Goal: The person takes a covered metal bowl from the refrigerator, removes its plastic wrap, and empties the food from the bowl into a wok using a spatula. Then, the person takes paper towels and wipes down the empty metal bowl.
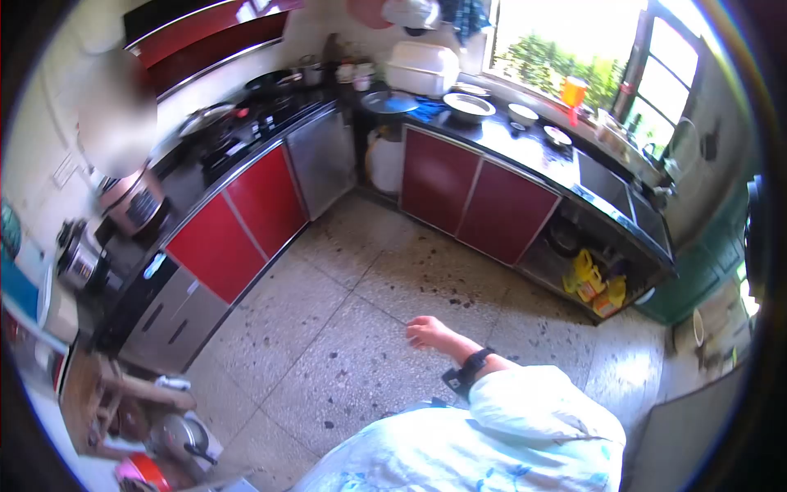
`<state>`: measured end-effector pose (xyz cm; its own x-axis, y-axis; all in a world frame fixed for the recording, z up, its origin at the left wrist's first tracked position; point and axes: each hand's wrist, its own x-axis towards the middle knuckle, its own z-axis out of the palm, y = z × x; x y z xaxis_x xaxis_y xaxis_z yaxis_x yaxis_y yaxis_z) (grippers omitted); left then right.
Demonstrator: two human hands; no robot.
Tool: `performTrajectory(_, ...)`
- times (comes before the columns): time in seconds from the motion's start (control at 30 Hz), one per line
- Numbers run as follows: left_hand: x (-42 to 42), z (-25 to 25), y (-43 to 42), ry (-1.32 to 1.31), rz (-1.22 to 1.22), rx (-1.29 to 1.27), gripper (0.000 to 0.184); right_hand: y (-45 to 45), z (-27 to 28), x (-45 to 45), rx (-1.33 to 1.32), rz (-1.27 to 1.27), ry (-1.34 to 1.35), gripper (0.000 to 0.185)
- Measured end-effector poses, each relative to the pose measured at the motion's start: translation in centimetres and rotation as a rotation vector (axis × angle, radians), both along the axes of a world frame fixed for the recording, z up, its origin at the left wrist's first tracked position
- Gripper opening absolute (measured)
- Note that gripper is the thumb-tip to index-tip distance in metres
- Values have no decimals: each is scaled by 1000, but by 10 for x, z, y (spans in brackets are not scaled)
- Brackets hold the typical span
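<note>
My right hand (428, 333) is stretched out over the speckled stone floor (328, 353), with a black watch (467, 371) on its wrist. Its fingers are slightly curled and apart, and nothing shows in them. A light, loose sleeve (541, 406) covers the upper arm, and pale patterned cloth (410, 451) fills the lower middle. My left hand is out of view. Closest beyond the right hand are the dark red cabinet doors (500, 209).
Pans and a stove (238, 135) stand on the left counter beside cookers (131, 201). Bowls (469, 107) and a white rack (422, 67) stand near the window. Yellow bottles (586, 275) fill an open shelf. A stool (143, 389) and pots (179, 435) sit lower left.
</note>
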<state>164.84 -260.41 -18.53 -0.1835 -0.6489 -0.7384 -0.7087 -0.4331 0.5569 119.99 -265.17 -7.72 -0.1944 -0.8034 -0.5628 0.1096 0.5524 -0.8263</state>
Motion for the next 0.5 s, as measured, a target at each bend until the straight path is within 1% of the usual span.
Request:
performTrajectory(0.1, -25, -18, -31, -13, -265, 56, 29, 46, 18, -46, -8, -229, 2, 28)
performTrajectory(0.17, -39, -29, -49, -23, -425, 80, 30, 76, 27, -64, -51, -393, -65, 28)
performTrajectory(0.23, -54, -40, -71, -26, -565, 84, 31, 102, 27, -75, -36, -509, -32, 27)
performTrajectory(0.27, -62, -45, -85, -19, -627, 78, 31, 113, 25, -77, -41, -527, -29, 27)
performTrajectory(0.33, -79, -52, -115, -8, -737, 44, 32, 131, 23, -82, -17, -670, -87, 29)
performTrajectory(0.37, -97, -36, -129, -5, -750, 43, 32, 137, 24, -86, -19, -683, -84, 29)
performTrajectory(0.43, -131, -4, -164, -170, -931, -174, 33, 145, 25, -90, -28, -765, -108, 29)
performTrajectory(0.47, -142, 2, -178, -172, -944, -168, 33, 146, 25, -94, -9, -773, -60, 31)
performTrajectory(0.5, -153, 5, -194, -124, -920, -91, 31, 145, 28, -98, -27, -799, -51, 31)
